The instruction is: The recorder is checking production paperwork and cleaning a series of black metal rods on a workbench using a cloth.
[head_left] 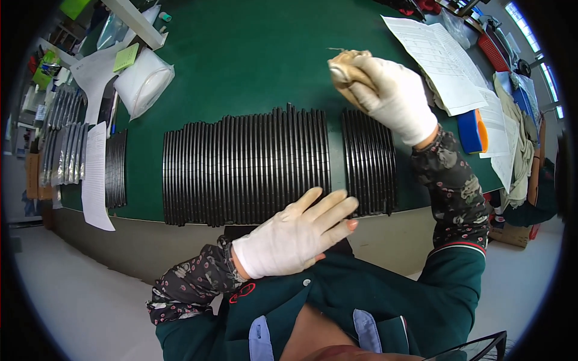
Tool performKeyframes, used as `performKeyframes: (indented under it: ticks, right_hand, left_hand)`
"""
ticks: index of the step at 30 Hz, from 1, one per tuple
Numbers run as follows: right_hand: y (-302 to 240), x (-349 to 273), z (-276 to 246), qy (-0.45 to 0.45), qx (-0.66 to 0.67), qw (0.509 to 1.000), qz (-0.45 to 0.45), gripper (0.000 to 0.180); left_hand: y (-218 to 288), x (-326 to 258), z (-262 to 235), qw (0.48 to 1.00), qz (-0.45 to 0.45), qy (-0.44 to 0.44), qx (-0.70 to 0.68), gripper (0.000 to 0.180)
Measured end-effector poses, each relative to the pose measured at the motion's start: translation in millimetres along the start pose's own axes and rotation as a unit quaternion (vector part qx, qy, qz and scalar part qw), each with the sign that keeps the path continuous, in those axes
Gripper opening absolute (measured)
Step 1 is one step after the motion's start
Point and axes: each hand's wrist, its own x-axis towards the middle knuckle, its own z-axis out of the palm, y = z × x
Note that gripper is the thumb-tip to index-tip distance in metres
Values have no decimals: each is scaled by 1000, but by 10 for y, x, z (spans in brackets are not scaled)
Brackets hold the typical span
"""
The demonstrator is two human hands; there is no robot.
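Side by side on the table lies a wide row of slim black rods (241, 162), their ends uneven at the far side. A narrow gap parts it from a smaller row of similar black rods (369, 165) on the right. My left hand (295, 234), in a white glove with a bare fingertip showing, is open with fingers spread at the near ends of the rods; I cannot tell whether it touches them. My right hand (394, 96), also gloved, is closed around a crumpled beige cloth (344, 67) beyond the smaller row.
On the green table (253, 60), printed sheets (442, 66) and a blue-and-orange tape roll (472, 131) lie at right. A white plastic bag (144, 84), another stack of dark rods (117, 168), a paper sheet (96, 180) and bagged parts (69, 150) are at left. A pale post (138, 24) stands behind.
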Motion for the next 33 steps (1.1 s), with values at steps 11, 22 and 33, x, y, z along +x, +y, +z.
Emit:
performKeyframes:
  ticks: [11, 22, 33]
  right_hand:
    - [292, -698, -254, -53, -54, 987, 144, 20]
    - [-166, -413, 347, -129, 95, 976, -150, 21]
    - [-231, -227, 414, -187, 167, 962, -109, 28]
  left_hand:
    - [-23, 612, 403, 997, -33, 7, 72, 75]
    - [-46, 329, 434, 991, 47, -49, 115, 74]
    - [-79, 319, 426, 998, 30, -50, -15, 55]
